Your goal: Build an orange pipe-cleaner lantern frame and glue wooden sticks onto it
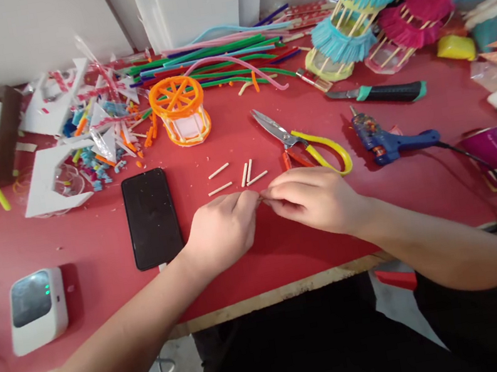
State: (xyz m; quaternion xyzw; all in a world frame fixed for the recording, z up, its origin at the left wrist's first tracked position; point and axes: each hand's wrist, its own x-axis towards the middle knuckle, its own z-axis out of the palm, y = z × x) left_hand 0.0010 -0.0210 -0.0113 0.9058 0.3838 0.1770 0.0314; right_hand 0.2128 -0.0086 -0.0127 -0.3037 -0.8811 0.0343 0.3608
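Observation:
My left hand (224,228) and my right hand (312,197) meet fingertip to fingertip above the red table. Both are closed in a pinch, and whatever lies between the fingers is too small and hidden to name. Just beyond them are several short wooden sticks (218,170), some lying apart and some close together. Scissors (285,135) with yellow handles lie beyond my right hand, next to a red-handled tool (297,157) that is partly covered. Further back stands an orange round frame (177,99) with a spoked top and stick posts.
A black phone (153,218) lies left of my hands; a white device (38,310) sits farther left. On the right are a blue glue gun (388,140) with its cord and a utility knife (390,92). Pipe cleaners (217,55), foam scraps (54,180) and small decorated towers (342,37) line the back.

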